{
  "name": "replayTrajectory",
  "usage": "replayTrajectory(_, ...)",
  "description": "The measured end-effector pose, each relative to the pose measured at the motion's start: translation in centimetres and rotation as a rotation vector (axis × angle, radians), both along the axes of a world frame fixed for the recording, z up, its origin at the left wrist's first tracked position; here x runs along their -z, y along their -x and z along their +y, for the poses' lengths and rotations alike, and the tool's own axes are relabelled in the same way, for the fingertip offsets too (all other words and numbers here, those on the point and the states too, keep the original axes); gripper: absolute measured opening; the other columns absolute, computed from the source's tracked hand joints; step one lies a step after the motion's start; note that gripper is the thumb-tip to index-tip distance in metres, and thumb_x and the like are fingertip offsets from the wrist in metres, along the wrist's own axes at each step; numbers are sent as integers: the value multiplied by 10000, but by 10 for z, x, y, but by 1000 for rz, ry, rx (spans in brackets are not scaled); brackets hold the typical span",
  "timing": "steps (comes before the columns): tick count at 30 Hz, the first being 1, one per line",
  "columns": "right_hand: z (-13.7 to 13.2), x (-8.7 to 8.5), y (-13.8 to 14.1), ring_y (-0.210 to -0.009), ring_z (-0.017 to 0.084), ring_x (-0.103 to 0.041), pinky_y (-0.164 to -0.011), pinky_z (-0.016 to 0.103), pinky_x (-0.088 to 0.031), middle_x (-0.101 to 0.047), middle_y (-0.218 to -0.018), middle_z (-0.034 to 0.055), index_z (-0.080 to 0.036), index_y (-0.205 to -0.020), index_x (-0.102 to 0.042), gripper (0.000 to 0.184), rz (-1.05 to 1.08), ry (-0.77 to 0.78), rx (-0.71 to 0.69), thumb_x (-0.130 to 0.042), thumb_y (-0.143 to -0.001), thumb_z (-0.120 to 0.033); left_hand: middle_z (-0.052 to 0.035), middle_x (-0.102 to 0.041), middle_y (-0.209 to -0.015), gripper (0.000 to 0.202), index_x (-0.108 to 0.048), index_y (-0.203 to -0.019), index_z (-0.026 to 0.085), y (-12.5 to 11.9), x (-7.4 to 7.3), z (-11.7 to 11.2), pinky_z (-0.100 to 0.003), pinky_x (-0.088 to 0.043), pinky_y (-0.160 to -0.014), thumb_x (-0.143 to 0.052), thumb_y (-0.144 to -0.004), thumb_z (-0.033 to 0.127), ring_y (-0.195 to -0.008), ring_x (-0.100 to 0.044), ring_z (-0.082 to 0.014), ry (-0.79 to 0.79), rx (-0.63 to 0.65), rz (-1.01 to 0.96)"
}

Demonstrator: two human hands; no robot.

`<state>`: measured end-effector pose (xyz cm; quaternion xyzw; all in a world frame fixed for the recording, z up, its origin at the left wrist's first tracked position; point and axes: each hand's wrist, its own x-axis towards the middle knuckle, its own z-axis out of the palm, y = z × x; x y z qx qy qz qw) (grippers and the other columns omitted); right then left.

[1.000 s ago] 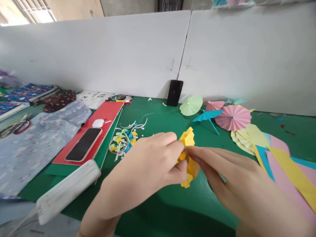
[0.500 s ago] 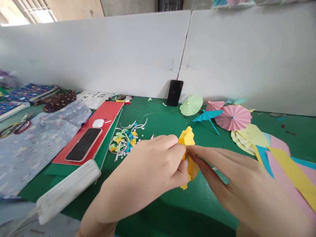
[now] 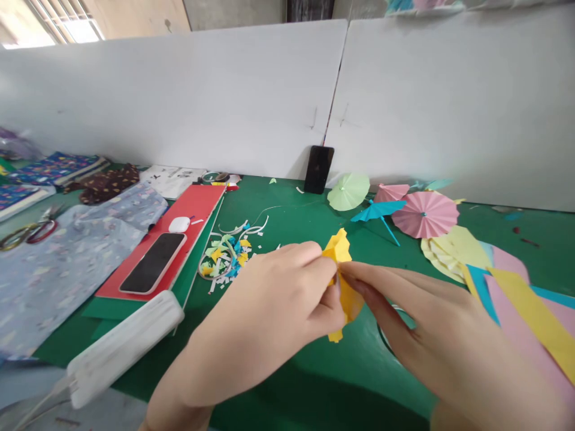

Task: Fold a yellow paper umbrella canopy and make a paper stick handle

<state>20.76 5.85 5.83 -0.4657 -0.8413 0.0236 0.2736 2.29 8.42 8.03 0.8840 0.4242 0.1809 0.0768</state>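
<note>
A pleated yellow paper umbrella canopy (image 3: 349, 299) is held on edge between my hands, over the green tabletop (image 3: 305, 383). My left hand (image 3: 278, 293) is closed around its middle from the left, the fingers curled and hiding much of it. From the right, the thumb and fingertips of my right hand (image 3: 417, 323) pinch together at the canopy's centre. Whatever small part lies between those fingertips is hidden. Just beyond, a blue paper umbrella (image 3: 377, 209) with a stick, a light green one (image 3: 348, 191) and a pink one (image 3: 424, 214) rest on the table.
Paper scraps (image 3: 224, 254) lie left of my hands. Further left are a phone (image 3: 153, 263) on a red folder (image 3: 197, 206), a white power strip (image 3: 126, 347) and scissors (image 3: 33, 230). A black phone (image 3: 318, 169) leans on the white partition (image 3: 179, 102). Coloured paper strips (image 3: 530, 311) lie right.
The yellow canopy and both hands have shifted very slightly, with the grip kept. More of a dark ring-shaped edge shows beneath my right hand. Everything else stays in place.
</note>
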Motion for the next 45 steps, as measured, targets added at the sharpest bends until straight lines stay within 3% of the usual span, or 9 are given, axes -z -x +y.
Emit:
replayTrajectory(6,5,-8,-2,-405,100,-539,-417,194,-389,-663,-608,-22,-220,-863,-601,215,43,-18,41,-429,-863,-91,66,-417,-610,117,-565,-736,194,9,-12,1,-187,-312,-470,-503,-804,123,-508,-392,-44,-70,-51,-225)
replayTrajectory(11,5,-10,-3,-441,102,-574,-426,188,-411,-703,-689,-27,-243,-860,-623,195,62,45,60,-467,-858,-125,43,-535,-611,116,-579,-777,205,27,-18,12,-212,-345,-489,-484,-844,197,-539,-467,-83,-218,-280,-277)
replayTrajectory(16,3,-12,-3,-489,119,-608,-478,202,-463,-694,-693,-40,-266,-936,-618,185,101,72,48,-472,-875,-170,32,-555,-563,203,-573,-651,207,62,-3,51,-232,-313,-457,-480,-819,275,-485,-465,-107,89,-512,87)
replayTrajectory(20,1,-17,-3,-542,97,-627,-494,174,-472,-688,-708,-65,-272,-921,-594,196,131,120,-32,-478,-852,-130,-13,-659,-679,172,-638,-716,198,84,6,72,-256,-403,-513,-562,-774,341,-595,-594,-179,327,-565,239)
replayTrajectory(25,1,-22,-2,-572,84,-647,-525,158,-504,-706,-757,-84,-287,-905,-587,216,189,148,-108,-460,-857,-119,-41,-580,-1252,311,-558,-1177,267,70,-8,52,-354,-432,-935,-458,-912,396,-1163,-523,-218,100,-234,-80)
replayTrajectory(30,0,-24,-1,-599,105,-665,-513,175,-511,-708,-771,-71,-299,-908,-587,212,202,185,-164,-466,-875,-127,-30,-484,-1349,420,-588,-1114,262,33,-18,32,-377,-253,-1119,-719,-736,391,-1373,-275,-210,74,294,-196)
replayTrajectory(35,-2,-26,-1,-607,110,-671,-520,178,-515,-713,-778,-51,-273,-871,-596,223,210,243,-198,-448,-879,-105,29,-651,-902,168,-607,-799,212,22,-11,33,-324,-300,-1063,-719,-749,326,-995,-568,-133,193,438,-225)
replayTrajectory(40,-4,-24,-2,-662,130,-696,-523,187,-531,-733,-829,-35,-265,-888,-614,213,194,254,-180,-443,-905,-139,34,-607,-767,121,-583,-729,172,24,-12,33,-207,-418,-790,-665,-809,211,-755,-539,-84,247,454,-252)
replayTrajectory(45,-6,-24,-5,-661,143,-700,-524,198,-543,-739,-815,-23,-263,-902,-621,208,155,245,-179,-429,-926,-188,31,-589,-724,159,-566,-685,154,23,-15,29,-207,-415,-735,-658,-812,181,-705,-521,-82,213,474,-288)
